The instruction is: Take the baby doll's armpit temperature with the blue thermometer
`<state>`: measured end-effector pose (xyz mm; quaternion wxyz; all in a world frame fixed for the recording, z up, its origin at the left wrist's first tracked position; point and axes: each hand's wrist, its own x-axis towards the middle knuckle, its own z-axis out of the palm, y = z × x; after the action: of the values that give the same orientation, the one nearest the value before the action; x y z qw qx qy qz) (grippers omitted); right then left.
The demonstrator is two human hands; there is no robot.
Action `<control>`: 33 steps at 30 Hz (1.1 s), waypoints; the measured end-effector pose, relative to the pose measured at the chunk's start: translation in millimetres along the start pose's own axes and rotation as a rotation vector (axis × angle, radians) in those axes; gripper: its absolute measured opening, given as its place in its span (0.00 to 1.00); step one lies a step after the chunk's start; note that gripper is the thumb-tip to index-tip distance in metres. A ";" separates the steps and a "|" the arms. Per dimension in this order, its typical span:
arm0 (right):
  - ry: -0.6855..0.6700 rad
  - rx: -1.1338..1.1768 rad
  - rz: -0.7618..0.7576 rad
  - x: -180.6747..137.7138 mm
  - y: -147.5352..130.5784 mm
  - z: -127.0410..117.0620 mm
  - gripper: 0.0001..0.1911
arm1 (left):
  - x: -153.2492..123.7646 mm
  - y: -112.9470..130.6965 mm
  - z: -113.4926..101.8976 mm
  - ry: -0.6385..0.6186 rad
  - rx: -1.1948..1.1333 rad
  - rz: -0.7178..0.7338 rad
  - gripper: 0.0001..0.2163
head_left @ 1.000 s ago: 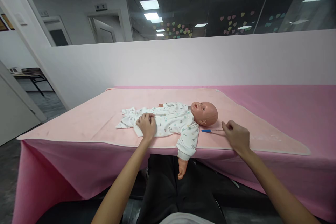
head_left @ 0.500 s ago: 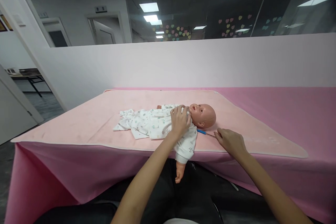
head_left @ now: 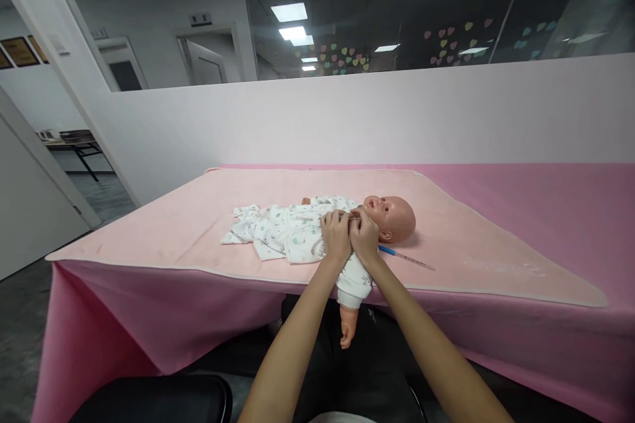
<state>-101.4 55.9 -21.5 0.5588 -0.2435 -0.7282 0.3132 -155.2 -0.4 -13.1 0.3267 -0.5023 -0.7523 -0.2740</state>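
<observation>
A baby doll [head_left: 391, 217] lies on its back with its head to the right, dressed in a white printed baby outfit [head_left: 292, 231]. My left hand [head_left: 337, 231] rests on the outfit's upper chest, fingers curled into the cloth. Right beside it, my right hand [head_left: 364, 231] pinches at the collar under the doll's chin. Both sets of fingertips meet there and partly hide what they grip. One doll arm [head_left: 348, 325] hangs over the table's near edge. A thin rod with a blue end [head_left: 404, 256] lies by the doll's shoulder, touched by neither hand.
Under the doll spreads a peach mat [head_left: 163, 231] on a pink tablecloth [head_left: 570, 225]. A white wall [head_left: 397, 119] with a window above it stands behind the table. A black chair [head_left: 153, 400] is at the lower left.
My right hand has let go of the thin rod and moved left to the doll's collar, beside my left hand. The rod now lies on the mat. The view has shifted slightly.
</observation>
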 end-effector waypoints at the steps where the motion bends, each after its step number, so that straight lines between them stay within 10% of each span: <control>1: 0.007 0.024 0.024 -1.1 3.3 2.9 0.15 | 0.0 -0.8 2.3 0.008 0.007 -0.014 0.06; 33: 0.094 0.145 -0.014 -4.9 27.4 8.9 0.14 | -4.9 0.5 -9.1 0.141 -0.118 -0.124 0.07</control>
<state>-108.6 69.6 -46.3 0.6106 -0.2117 -0.6784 0.3495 -151.5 -9.8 -11.0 0.3310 -0.4527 -0.7396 -0.3721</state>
